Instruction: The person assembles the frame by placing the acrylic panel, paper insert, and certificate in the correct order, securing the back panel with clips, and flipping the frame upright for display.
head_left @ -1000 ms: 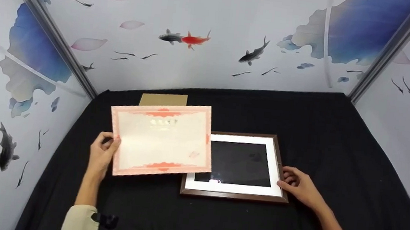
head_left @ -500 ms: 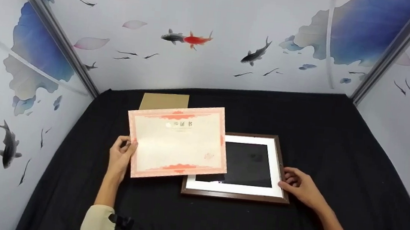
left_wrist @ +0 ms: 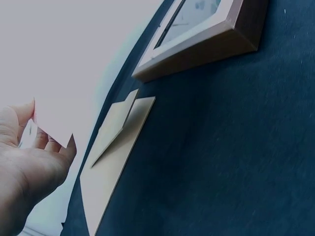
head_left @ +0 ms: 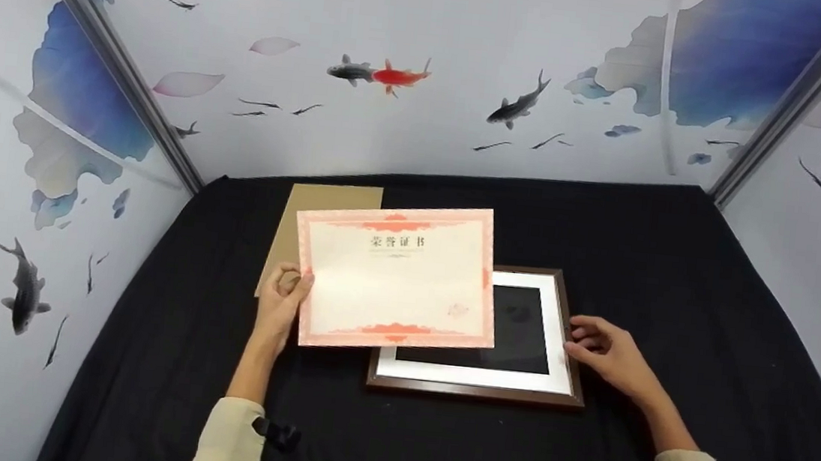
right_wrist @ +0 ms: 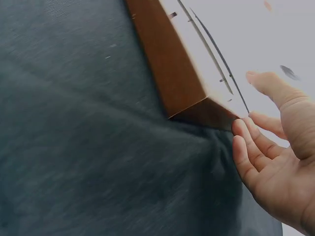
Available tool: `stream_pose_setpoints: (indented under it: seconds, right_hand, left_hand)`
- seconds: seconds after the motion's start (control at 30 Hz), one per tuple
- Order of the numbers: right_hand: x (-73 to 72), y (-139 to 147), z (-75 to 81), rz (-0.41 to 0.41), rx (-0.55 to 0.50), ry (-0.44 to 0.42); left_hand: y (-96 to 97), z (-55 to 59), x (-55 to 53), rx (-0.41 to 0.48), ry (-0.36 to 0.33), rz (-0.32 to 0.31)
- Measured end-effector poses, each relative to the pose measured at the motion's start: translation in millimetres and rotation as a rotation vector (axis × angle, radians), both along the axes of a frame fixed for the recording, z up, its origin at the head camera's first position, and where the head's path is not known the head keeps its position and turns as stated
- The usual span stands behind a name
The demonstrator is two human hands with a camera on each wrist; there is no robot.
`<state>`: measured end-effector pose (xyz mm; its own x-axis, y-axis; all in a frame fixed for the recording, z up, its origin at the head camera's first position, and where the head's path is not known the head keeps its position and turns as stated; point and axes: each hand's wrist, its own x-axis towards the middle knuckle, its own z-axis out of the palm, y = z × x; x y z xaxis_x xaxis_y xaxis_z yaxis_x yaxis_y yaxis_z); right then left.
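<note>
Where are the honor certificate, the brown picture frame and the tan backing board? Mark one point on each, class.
Honor certificate [head_left: 395, 282], head view: blank middle of the printed face.
Brown picture frame [head_left: 478, 392], head view: middle of the near rail.
Tan backing board [left_wrist: 102, 183], left wrist view: flat panel beside its raised flap.

Two forearms [head_left: 254, 370] in pale sleeves [head_left: 230, 443] reach forward from the near side of the black-covered table [head_left: 449, 453]. The left hand [head_left: 280, 304], towards the left edge, pinches between thumb and fingers. The right hand [head_left: 608, 349], towards the right edge, angles inward, fingers gently bent, thumb apart from them.
</note>
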<state>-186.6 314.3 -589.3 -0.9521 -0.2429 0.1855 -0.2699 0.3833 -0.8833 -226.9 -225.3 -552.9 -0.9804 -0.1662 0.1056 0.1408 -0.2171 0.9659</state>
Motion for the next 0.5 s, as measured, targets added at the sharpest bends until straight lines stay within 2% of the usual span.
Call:
stream_pose_setpoints:
  seconds: [0.23,0.33,0.5]
  right_hand:
    - [-12.5,-15.5,18.0,0.034,-0.004,0.009]
    - [-14.3,-27.8,34.9,0.038,0.019,0.012]
    - [-15.6,-50.2,65.2,0.052,0.030,-0.037]
  left_hand:
    - [9.0,-5.3,1.0,-0.021,-0.030,-0.016]
    - [13.0,-8.4,0.3,-0.016,-0.032,-0.025]
    - [25.7,-11.9,-1.6,0.001,-0.042,-0.031]
